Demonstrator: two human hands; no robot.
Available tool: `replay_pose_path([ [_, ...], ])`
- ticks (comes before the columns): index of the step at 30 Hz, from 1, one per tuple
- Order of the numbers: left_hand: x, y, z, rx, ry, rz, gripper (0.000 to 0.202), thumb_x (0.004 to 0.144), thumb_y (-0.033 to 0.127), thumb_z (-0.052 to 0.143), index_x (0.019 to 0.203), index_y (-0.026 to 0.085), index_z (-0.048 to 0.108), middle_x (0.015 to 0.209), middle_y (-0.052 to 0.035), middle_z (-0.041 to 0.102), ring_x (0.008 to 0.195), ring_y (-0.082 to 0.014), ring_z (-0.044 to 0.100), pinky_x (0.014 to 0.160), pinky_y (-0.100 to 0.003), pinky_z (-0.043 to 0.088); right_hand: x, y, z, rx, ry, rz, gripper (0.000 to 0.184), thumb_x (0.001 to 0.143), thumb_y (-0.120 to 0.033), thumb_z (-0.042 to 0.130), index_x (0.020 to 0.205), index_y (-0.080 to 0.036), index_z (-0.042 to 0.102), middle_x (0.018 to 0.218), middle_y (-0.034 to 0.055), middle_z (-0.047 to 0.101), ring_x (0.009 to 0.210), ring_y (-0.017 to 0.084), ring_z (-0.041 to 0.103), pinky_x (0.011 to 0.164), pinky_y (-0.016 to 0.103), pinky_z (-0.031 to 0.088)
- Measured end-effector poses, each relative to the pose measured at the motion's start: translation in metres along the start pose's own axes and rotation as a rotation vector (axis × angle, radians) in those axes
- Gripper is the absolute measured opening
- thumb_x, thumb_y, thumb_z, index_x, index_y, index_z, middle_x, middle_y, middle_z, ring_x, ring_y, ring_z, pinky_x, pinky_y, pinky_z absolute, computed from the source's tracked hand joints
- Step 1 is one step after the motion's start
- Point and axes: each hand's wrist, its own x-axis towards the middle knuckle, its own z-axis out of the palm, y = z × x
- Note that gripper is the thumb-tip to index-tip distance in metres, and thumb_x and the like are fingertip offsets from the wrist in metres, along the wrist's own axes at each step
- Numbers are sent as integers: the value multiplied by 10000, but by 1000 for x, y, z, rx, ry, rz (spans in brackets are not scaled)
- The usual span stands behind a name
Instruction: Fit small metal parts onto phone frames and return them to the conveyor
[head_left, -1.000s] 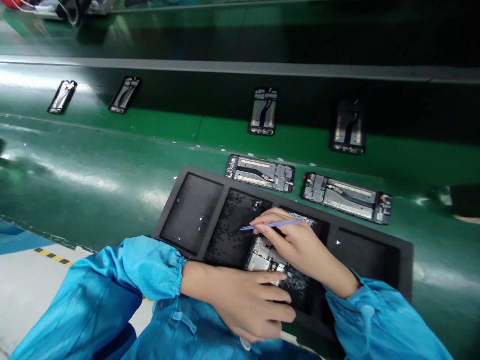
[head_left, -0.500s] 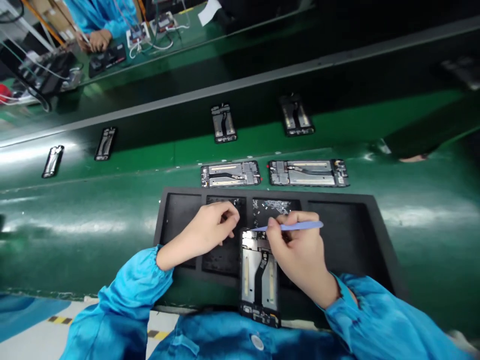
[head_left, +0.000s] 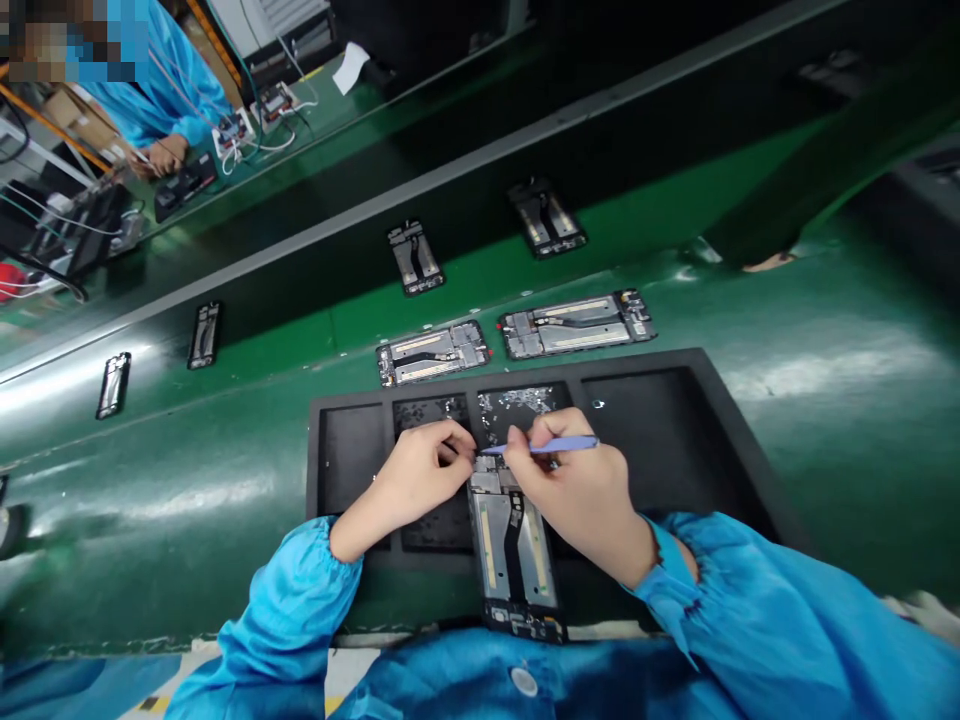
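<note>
A partly assembled phone (head_left: 498,540) with bare inner parts lies lengthwise before me, its top end over the black tray (head_left: 701,405). My right hand (head_left: 574,490) is closed on slim purple tweezers (head_left: 566,443), held almost level. Their fine tip points left, at the phone's top edge. At the phone's top left corner is my left hand (head_left: 424,470), thumb and forefinger pinched together. Whether these fingers grip the corner or a tiny part, I cannot make out. Small clear pieces (head_left: 525,400) lie scattered in a tray compartment just beyond my right hand.
Behind the tray lie two phone units, one left (head_left: 433,353) and one right (head_left: 577,325). Several more, including an upright one (head_left: 415,258), rest farther back on the green bench (head_left: 247,440). Across the bench, a co-worker's hands (head_left: 161,155) are near a black device.
My left hand has come right to the phone's top left corner, its fingers pinching closer. The tweezers stay in my right hand at the top edge. The camera view has tilted.
</note>
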Motion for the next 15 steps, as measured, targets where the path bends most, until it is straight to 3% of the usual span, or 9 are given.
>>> replay_pose_path([
  [4,0,-1,3,-19,13,0,134,735,128,529,819,164,627,833,-6,624,635,-92,609,473,-135,487,-1,0,0,2,15,-29,256,882,-253,578,733,-264,371,522,-94,416,376,92,423,446,248,330],
  [15,4,-6,9,-65,60,-50,101,753,199,541,839,167,582,699,46,562,473,-60,544,371,-144,470,1,3,0,55,-20,-22,227,901,-293,542,748,-264,377,546,-80,458,391,101,454,457,256,327],
])
